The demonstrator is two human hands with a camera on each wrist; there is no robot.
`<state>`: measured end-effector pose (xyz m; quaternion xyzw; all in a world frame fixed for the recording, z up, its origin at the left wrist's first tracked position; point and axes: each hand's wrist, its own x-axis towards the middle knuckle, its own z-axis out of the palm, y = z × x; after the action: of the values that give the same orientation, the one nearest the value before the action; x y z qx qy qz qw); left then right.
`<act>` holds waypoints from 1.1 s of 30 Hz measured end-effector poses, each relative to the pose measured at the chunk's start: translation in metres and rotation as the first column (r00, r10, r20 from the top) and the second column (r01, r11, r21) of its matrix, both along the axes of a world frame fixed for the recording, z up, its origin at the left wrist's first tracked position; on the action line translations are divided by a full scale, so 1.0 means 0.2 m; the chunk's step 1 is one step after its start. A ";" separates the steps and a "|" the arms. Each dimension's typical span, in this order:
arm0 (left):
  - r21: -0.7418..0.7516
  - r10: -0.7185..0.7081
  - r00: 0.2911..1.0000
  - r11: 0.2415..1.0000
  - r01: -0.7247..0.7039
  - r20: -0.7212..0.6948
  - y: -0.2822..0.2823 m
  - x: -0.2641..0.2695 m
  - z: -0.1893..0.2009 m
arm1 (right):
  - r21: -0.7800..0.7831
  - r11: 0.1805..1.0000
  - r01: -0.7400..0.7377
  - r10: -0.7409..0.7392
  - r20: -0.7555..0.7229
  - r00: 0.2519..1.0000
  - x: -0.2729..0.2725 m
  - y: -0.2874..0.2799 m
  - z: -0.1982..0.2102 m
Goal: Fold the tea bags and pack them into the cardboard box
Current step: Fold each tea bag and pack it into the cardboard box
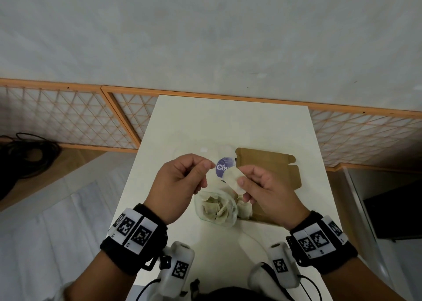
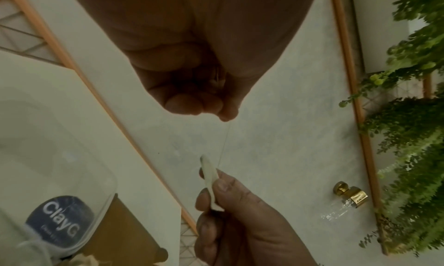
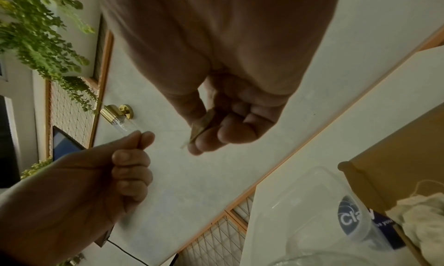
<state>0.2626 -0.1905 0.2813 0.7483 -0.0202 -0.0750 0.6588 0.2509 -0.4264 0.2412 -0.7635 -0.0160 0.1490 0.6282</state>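
Holding a single tea bag (image 1: 233, 179) up above the desk (image 1: 228, 122), the person has both hands raised close together, a small gap between them; the right hand (image 1: 267, 191) pinches the pale bag between thumb and fingers, its grip clamped on the bag's lower half, so the upper end sticks out toward the other hand; the left hand (image 1: 180, 182) has its fingers curled with thumb and forefinger pressed together, and in the left wrist view a thin string (image 2: 225, 141) runs taut from that pinch down to the bag, so its grip is closed on the string; seen edge-on there, the bag looks flat and narrow. Below the hands, near the front of the desk, sits a clear plastic container (image 1: 215, 207) with a loose heap of tea bags inside; just beside it on the right lies the brown cardboard box (image 1: 274, 170), opened out flat, with a few more tea bags (image 1: 244, 207) resting at its near end; a clear lid with a round blue label (image 1: 225, 167) lies beyond the hands, touching the box's far left corner. Both wrists wear black bands with printed black-and-white markers (image 1: 134, 228). Behind the desk runs a low orange-framed lattice panel (image 1: 75, 118) against a pale wall; a coil of black cable (image 1: 27, 154) lies on the floor at the left.
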 end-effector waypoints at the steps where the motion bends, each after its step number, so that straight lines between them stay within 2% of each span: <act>1: 0.005 0.009 1.000 1.000 -0.009 0.012 0.00 0.00 0.01 | 0.006 1.000 -0.011 0.011 0.002 1.000 -0.01 0.00 0.01; 5: -0.010 0.059 0.997 0.998 -0.059 0.052 -0.01 0.01 0.05 | 0.026 0.999 -0.021 0.020 0.008 1.000 -0.02 0.01 0.04; 8: -0.040 0.046 0.996 0.998 -0.043 0.076 -0.01 0.01 0.10 | 0.078 0.997 -0.024 0.025 -0.021 0.999 -0.02 0.01 0.05; 12: -0.020 -0.013 0.993 1.000 0.015 0.119 -0.01 -0.02 0.13 | 0.170 0.985 0.041 -0.031 -0.063 0.998 -0.02 0.03 0.08; 15: -0.016 0.021 0.995 1.000 -0.019 0.094 -0.01 -0.02 0.12 | 0.167 0.982 0.089 -0.075 -0.086 0.993 -0.01 0.03 0.08; 17: 0.081 0.079 0.996 0.993 -0.083 0.050 -0.01 -0.01 0.07 | 0.169 0.981 0.096 -0.081 -0.091 0.992 -0.01 0.04 0.09; 19: 0.268 0.107 0.993 0.956 -0.117 0.052 -0.01 -0.01 0.02 | 0.154 0.984 0.091 -0.076 -0.097 0.992 -0.01 0.06 0.10; 22: 0.416 0.009 0.964 0.901 -0.124 0.266 -0.03 -0.05 -0.03 | 0.132 0.988 0.081 -0.066 -0.113 0.991 -0.01 0.08 0.11; 26: 0.486 -0.216 0.860 0.873 -0.042 0.462 -0.06 -0.10 -0.10 | 0.096 0.990 0.105 -0.089 -0.158 0.983 0.00 0.11 0.07; 29: 0.529 -0.300 0.837 0.848 0.015 0.458 -0.08 -0.13 -0.15 | 0.140 0.983 0.119 -0.084 -0.234 0.969 0.01 0.13 0.05; 33: 0.528 -0.260 0.852 0.849 -0.022 0.454 -0.07 -0.12 -0.22 | 0.172 0.979 0.109 -0.054 -0.297 0.953 0.01 0.17 0.05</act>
<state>0.2379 -0.2053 0.2369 0.8862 -0.2210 0.0805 0.3992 0.2531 -0.3930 0.2512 -0.6712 0.0945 0.2315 0.6978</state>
